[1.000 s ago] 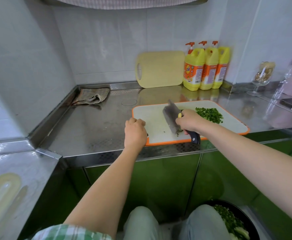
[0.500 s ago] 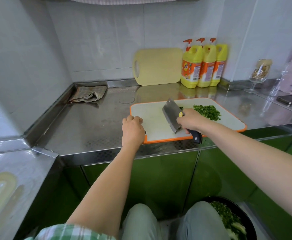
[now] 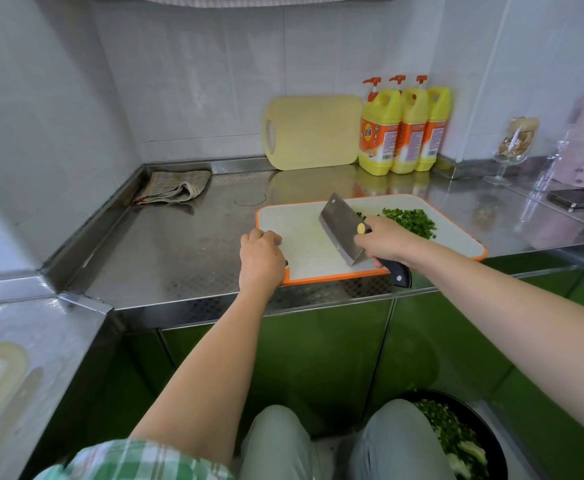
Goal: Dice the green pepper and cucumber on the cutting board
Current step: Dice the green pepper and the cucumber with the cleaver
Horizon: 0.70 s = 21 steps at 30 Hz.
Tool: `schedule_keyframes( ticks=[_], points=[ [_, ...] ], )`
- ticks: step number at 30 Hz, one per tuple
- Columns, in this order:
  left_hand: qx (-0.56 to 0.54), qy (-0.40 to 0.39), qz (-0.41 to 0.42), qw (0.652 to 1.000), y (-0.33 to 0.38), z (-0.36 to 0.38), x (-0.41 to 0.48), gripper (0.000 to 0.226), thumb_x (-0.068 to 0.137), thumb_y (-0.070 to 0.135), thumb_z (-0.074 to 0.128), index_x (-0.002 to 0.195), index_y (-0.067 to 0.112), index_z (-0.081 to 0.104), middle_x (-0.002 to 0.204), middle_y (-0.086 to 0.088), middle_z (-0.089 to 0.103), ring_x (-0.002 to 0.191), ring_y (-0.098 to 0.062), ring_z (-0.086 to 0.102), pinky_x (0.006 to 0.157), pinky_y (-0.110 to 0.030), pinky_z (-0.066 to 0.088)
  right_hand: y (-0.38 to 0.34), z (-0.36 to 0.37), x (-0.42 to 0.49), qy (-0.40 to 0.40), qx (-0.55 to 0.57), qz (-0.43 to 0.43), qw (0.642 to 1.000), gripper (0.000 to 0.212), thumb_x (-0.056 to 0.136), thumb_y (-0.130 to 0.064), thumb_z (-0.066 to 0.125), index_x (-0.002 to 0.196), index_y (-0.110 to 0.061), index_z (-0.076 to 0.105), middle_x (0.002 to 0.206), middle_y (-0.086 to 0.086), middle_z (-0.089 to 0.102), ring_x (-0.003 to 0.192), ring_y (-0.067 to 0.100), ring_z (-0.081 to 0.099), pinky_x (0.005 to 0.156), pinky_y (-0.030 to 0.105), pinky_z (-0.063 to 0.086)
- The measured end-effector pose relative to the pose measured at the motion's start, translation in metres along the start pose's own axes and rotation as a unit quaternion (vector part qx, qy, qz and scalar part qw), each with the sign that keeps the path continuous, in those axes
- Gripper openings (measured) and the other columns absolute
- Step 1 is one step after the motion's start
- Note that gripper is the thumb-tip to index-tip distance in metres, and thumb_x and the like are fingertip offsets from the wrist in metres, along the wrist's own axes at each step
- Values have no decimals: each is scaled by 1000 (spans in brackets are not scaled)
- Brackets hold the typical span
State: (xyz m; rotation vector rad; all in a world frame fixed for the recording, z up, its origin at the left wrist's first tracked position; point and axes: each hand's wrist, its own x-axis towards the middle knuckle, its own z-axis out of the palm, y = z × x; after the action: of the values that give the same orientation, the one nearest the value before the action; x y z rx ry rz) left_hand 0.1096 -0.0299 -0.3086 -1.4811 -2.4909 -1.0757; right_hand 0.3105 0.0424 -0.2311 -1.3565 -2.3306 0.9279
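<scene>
Pile of diced green vegetable [image 3: 410, 220] on white, orange-rimmed cutting board [image 3: 301, 216], just right of right grip [image 3: 384, 242], closed round black-handled steel cleaver [image 3: 340, 228]. Blade slanting far-left, away from pile; left grip [image 3: 262, 259] curled over board's left edge.

Both arms outstretched; left grip [image 3: 262, 258] curled over cutting board [image 3: 304, 244] edge, right grip [image 3: 384, 242] clenched round cleaver [image 3: 339, 226] handle.

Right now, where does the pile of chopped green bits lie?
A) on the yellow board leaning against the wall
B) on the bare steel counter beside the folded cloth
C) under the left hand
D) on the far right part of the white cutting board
D: the chopped green bits lie on the cutting board, towards its far right, just beyond the right hand that grips the knife.
</scene>
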Motion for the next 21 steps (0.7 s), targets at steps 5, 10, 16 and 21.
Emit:
schedule_keyframes(
  ticks=[5,10,16,21],
  points=[
    [-2,-6,-6,1000,2,-1,-1,37,93,-2,41,124,7,59,127,-11,50,117,-28,35,93,-31,36,-6,-8,-13,-84,14,-67,994,2,94,-9,44,92,-10,44,65,7,44,41,14,43,42,23,37],
    [3,-4,-4,1000,4,-3,-3,39,93,-2,37,125,6,58,129,-12,50,119,-28,35,97,-33,36,1,-12,-13,-126,-24,-54,990,4,93,-6,42,96,-9,45,62,7,44,36,12,41,37,20,34],
    [-8,-6,-8,1000,4,-3,-4,39,92,-3,37,122,6,60,126,-13,51,117,-29,35,95,-33,37,8,-23,-4,-47,-50,-20,997,18,94,-6,43,79,-10,35,65,10,38,43,21,41,41,24,32],
    [-13,-6,-10,1000,5,-4,-4,39,92,-3,37,121,6,60,125,-11,51,117,-28,35,94,-31,37,-11,-10,-5,-68,-7,-64,996,6,95,-13,43,90,-10,43,67,7,45,44,16,44,44,25,36]
  ],
)
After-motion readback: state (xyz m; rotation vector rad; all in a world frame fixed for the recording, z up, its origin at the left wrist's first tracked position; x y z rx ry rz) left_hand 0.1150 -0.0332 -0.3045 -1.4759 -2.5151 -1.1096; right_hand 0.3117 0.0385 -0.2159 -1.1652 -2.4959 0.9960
